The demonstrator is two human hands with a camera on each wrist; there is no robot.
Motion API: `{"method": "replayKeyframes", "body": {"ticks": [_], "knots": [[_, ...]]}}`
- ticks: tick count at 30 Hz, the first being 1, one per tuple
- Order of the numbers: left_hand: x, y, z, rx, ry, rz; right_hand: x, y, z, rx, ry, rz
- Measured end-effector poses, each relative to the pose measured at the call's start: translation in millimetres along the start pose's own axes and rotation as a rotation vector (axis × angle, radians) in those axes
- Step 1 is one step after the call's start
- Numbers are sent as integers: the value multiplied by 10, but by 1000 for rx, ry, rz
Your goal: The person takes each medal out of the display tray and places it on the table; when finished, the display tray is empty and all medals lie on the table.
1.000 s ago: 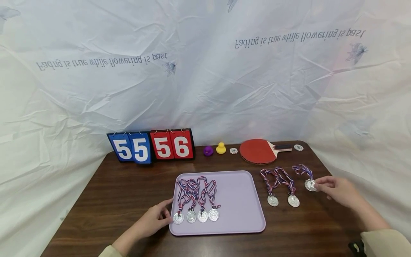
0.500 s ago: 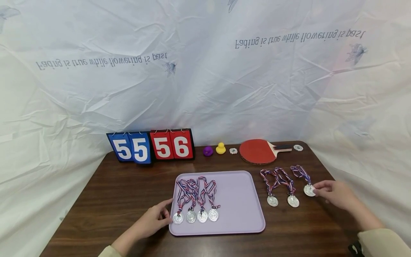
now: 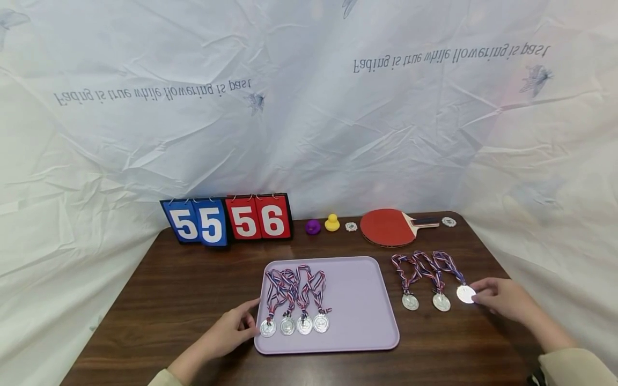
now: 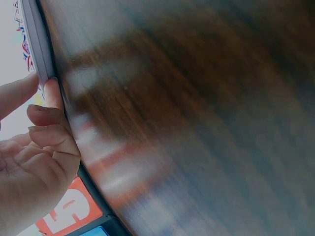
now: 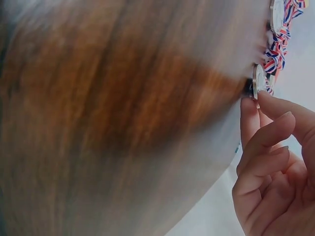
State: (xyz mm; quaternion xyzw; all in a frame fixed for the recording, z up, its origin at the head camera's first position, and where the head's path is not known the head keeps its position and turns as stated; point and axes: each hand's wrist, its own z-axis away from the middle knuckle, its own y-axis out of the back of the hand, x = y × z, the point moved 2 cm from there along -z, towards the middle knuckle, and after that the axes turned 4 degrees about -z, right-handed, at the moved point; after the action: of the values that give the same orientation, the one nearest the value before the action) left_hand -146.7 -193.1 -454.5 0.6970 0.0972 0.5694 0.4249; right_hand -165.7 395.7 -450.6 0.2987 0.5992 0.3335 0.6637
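Place: is looking like a staged tabletop booth
White sheeting [image 3: 309,134]: is hanging wrinkled behind the table [image 3: 193,284] and enclosing both its sides, printed lettering [image 3: 451,58] running flipped
Scoreboard [image 3: 227,220] and paddle [image 3: 388,228]: are lining the table's back edge

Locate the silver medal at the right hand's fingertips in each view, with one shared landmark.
Head: silver medal, right of the tray, pinched by the right hand.
Left wrist: not visible.
Right wrist: medal high near the right edge, nearly edge-on.
Shared landmark: the wooden table, in all three.
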Motion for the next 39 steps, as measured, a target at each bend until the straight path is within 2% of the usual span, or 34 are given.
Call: {"method": "replayKeyframes", "body": {"ticks": [4, 11, 17, 23, 28, 35, 39], "knots": [[5, 4, 3, -1, 5, -1, 11, -7, 1, 3, -11, -2], [22, 7, 2, -4, 16, 0, 7, 14, 11, 15, 27, 11], [31, 7, -2, -3, 15, 4, -104, 71, 33, 40, 58, 31], [20, 6, 3, -3, 20, -6, -354, 53, 49, 86, 114, 50], [21, 7, -4, -7, 16, -5, -672, -17, 103, 101, 130, 61], [2, 5, 2, -18, 39, -11, -1117, -209, 205, 145, 251, 69], [-2, 3, 1, -21, 40, -13, -1305, -371, 254, 135, 307, 19]]}}
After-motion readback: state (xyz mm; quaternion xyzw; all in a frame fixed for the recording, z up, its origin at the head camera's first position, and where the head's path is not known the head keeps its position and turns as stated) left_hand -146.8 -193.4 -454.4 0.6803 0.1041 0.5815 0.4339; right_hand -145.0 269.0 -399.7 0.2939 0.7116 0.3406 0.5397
